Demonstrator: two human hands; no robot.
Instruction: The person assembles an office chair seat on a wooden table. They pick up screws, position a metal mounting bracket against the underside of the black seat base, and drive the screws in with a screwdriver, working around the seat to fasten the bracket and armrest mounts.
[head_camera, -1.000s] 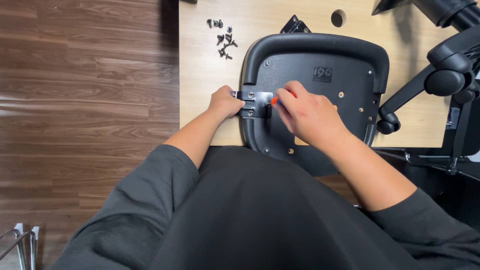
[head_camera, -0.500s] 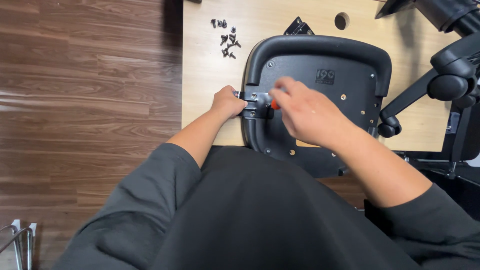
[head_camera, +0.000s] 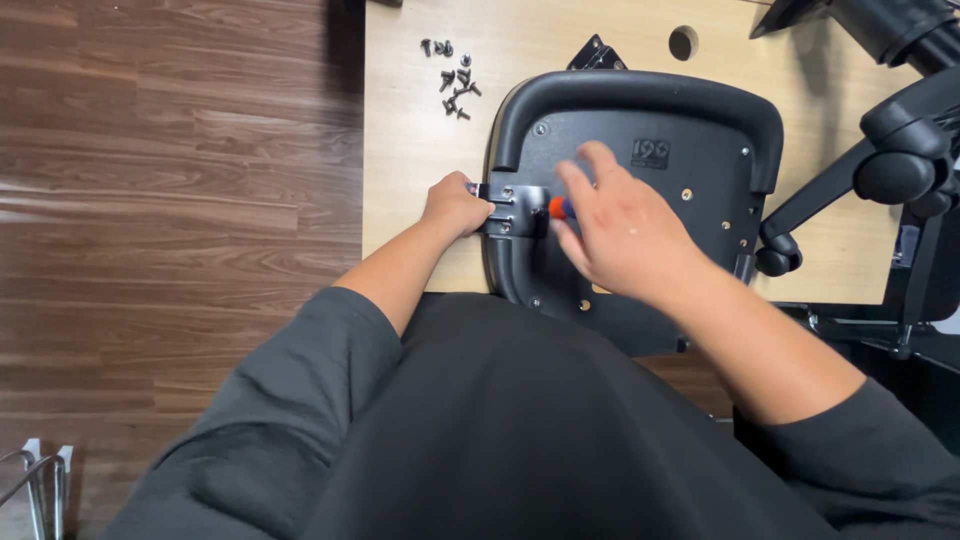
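Head view. Our left hand (head_camera: 455, 205) clenches the outer end of the metal bracket (head_camera: 510, 208), pressing it against the left edge of the black chair seat (head_camera: 640, 190). Our right hand (head_camera: 620, 235), just right of the bracket, grasps an orange-handled screwdriver (head_camera: 557, 208) whose axis we cannot tell; its tip is hidden. Loose screws (head_camera: 452, 75) lie beyond the left hand on the wooden tabletop (head_camera: 420, 150); plank floor (head_camera: 170, 200) to the left.
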